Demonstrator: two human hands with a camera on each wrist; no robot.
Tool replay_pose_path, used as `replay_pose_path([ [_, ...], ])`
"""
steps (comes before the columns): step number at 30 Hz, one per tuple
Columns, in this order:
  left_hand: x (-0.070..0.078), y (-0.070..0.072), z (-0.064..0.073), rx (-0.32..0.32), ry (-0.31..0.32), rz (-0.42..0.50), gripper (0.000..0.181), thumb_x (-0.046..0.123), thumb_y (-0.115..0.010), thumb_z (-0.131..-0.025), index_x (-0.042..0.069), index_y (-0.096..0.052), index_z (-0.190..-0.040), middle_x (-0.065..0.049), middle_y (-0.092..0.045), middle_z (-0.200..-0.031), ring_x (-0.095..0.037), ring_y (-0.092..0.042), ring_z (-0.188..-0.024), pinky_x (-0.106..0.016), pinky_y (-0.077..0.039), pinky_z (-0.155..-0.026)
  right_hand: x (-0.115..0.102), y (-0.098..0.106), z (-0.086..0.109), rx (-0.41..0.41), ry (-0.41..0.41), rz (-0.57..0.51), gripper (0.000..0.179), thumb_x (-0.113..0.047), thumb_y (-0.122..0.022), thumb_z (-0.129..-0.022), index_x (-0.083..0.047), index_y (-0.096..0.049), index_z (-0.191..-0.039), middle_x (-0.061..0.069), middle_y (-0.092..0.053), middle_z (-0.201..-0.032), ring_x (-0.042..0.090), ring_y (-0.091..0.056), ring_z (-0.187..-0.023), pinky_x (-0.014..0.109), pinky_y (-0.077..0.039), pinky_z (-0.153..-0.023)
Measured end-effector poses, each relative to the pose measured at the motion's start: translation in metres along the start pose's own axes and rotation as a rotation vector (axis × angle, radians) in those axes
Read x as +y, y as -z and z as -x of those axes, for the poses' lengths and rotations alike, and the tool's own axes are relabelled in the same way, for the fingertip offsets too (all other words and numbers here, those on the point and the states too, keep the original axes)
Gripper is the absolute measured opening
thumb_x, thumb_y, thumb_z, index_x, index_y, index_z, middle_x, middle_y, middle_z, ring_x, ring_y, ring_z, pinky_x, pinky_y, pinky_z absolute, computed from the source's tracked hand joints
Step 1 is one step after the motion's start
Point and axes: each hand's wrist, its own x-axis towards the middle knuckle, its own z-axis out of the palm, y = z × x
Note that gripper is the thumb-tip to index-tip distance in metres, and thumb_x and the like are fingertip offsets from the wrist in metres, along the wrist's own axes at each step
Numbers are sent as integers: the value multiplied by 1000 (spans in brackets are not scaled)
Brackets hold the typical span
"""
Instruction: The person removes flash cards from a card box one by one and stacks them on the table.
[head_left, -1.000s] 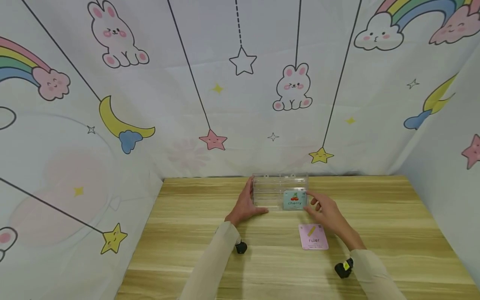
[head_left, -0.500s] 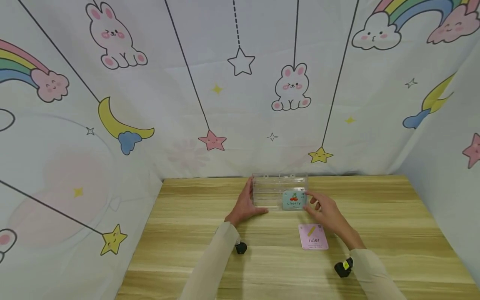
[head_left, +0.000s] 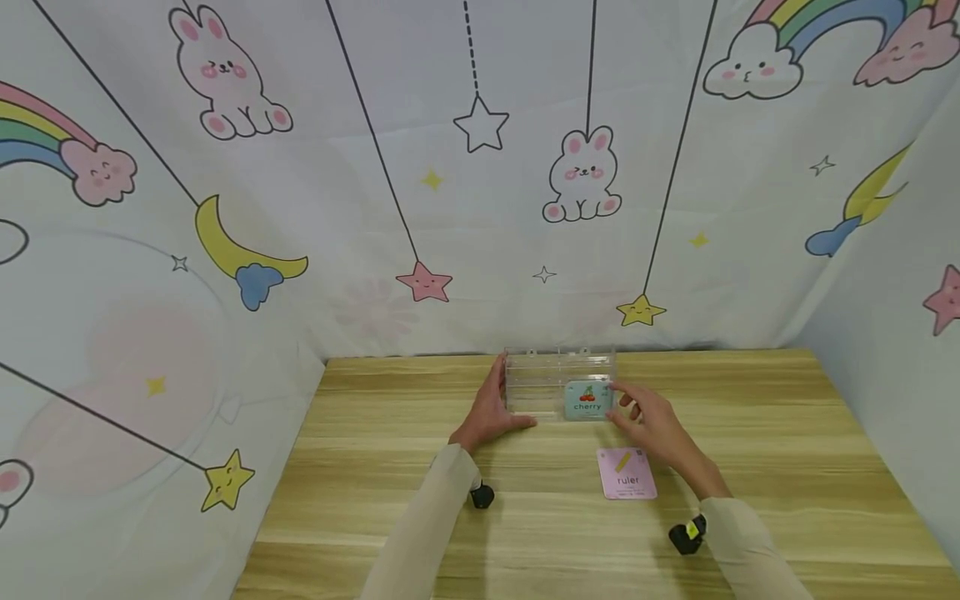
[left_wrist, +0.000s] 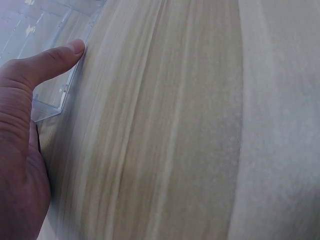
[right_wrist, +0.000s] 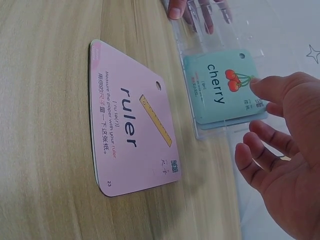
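And it's a held beat here: over the last second, nothing on the table (head_left: 360, 467) has visibly moved. The left hand (head_left: 489, 417) has the left end of the clear box (head_left: 538, 402), thumb laid along its front edge, fingers round the side, the two spread just as wide as the box end needs; look through the plastic from the right wrist and you can see those fingers behind. Over on the other end, the right hand (head_left: 652, 418) is keeping its place too, thumb and a fingertip right up at the edge of the cherry card (head_left: 588, 408), the other fingers half curled. Is that a pinch on the card, on the plastic, or just a touch? Can't tell, they overlap too closely. The card itself sits in the lower right section of the box, picture facing out, a clear rim running along its bottom edge, and no card shows in the section to its left. Down on the wood, the ruler card (head_left: 627, 475) lies face up, in front of the box and apart from both hands, exactly where it was a moment ago. So with everything this still, I'd call it steadying rather than carrying: the cherry card looks seated, the ruler card remains outside.
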Motion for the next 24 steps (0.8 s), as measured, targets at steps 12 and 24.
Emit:
replay_pose_path([
  [12, -2, 0, -1, -6, -4, 9, 138, 27, -99, -72, 20, 0, -168, -4, -16, -172, -17, -24, -155, -30, -29, -122, -3, 0, -1, 25, 10, -1, 42, -17, -75, -98, -2, -62, -135, 18, -66, -123, 21, -57, -88, 34, -50, -70],
  [24, -3, 0, -1, -2, -7, 7, 138, 27, -99, -72, 19, 0, -168, -4, -13, -173, -18, -23, -156, -32, -29, -123, -5, 0, -3, 7, 29, -68, 38, -15, -73, -99, -2, -64, -133, 16, -67, -126, 29, -65, -98, 37, -59, -74],
])
